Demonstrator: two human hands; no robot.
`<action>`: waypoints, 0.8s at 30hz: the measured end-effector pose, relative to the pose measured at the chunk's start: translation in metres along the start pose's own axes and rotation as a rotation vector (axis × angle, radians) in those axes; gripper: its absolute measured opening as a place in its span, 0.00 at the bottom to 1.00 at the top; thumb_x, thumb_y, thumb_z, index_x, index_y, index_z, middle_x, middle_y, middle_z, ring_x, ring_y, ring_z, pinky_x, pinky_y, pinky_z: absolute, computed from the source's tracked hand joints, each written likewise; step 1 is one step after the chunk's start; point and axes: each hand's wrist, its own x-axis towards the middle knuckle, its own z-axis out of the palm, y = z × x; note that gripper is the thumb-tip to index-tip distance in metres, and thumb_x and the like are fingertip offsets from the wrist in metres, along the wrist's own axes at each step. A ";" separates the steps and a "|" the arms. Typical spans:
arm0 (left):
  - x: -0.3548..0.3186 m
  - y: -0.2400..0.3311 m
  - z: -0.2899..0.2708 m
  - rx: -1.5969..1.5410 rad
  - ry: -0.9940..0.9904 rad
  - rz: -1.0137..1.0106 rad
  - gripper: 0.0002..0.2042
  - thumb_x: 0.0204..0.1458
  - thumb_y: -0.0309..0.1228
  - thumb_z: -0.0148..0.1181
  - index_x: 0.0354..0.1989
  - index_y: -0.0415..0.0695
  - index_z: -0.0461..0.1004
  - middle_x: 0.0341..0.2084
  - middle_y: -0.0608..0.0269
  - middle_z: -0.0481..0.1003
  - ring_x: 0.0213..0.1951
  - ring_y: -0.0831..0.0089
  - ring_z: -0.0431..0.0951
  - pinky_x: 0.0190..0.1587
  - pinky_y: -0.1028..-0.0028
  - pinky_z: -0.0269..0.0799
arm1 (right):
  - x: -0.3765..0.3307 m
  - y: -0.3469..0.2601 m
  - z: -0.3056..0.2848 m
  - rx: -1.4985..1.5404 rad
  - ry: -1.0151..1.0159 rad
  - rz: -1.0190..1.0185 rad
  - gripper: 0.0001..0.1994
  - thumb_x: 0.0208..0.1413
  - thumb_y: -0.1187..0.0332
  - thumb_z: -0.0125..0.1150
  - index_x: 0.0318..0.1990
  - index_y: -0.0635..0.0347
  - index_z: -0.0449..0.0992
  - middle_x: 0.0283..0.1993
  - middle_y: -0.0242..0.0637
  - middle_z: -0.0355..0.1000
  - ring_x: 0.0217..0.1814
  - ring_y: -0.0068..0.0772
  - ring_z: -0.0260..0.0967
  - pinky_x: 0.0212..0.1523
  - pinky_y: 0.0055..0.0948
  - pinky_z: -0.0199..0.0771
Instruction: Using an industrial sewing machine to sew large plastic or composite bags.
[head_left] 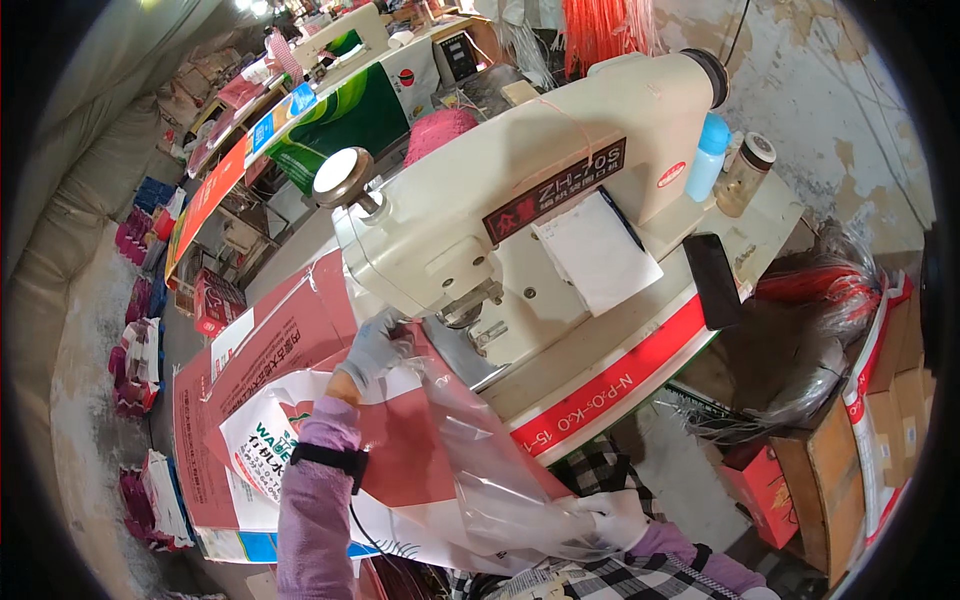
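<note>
A cream industrial sewing machine stands before me, its needle area at the lower left of its head. Below and left of it lies a large dark-red and white woven bag with a clear plastic liner along its right side. My left hand, in a pale glove, pinches the bag's upper edge close beside the presser foot. Near my lap my right hand, also gloved, has its fingers closed on the bunched liner at the bag's lower right corner.
A black phone, white paper pad with a pen, blue bottle and glass jar rest on the machine bed and table. Cardboard boxes and clear plastic strands stand at right. Folded bags line the left wall.
</note>
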 end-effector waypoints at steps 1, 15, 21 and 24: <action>0.001 0.006 -0.006 0.007 -0.125 -0.049 0.12 0.46 0.21 0.58 0.40 0.42 0.79 0.27 0.64 0.75 0.28 0.75 0.75 0.33 0.74 0.72 | 0.001 -0.004 -0.003 0.005 0.003 0.006 0.11 0.51 0.66 0.61 0.42 0.50 0.82 0.35 0.41 0.79 0.34 0.37 0.79 0.36 0.27 0.76; 0.008 -0.016 0.010 0.546 0.157 0.762 0.07 0.46 0.22 0.58 0.32 0.46 0.80 0.25 0.63 0.80 0.23 0.64 0.79 0.26 0.68 0.76 | 0.008 -0.068 -0.058 -0.533 0.011 -0.272 0.17 0.48 0.60 0.59 0.48 0.38 0.80 0.20 0.34 0.71 0.21 0.43 0.69 0.24 0.38 0.69; 0.011 0.009 0.007 0.533 -0.090 0.781 0.14 0.49 0.33 0.57 0.46 0.56 0.77 0.29 0.66 0.79 0.26 0.63 0.79 0.29 0.64 0.75 | -0.016 -0.076 -0.055 -0.035 -0.072 0.023 0.16 0.54 0.63 0.57 0.50 0.40 0.79 0.26 0.40 0.74 0.26 0.37 0.74 0.29 0.33 0.72; 0.013 0.006 0.003 0.900 0.253 0.474 0.08 0.52 0.32 0.57 0.37 0.48 0.80 0.32 0.61 0.79 0.38 0.58 0.77 0.40 0.61 0.70 | 0.012 -0.093 -0.041 0.039 0.007 0.162 0.14 0.55 0.71 0.53 0.47 0.55 0.81 0.35 0.47 0.79 0.37 0.33 0.79 0.39 0.29 0.76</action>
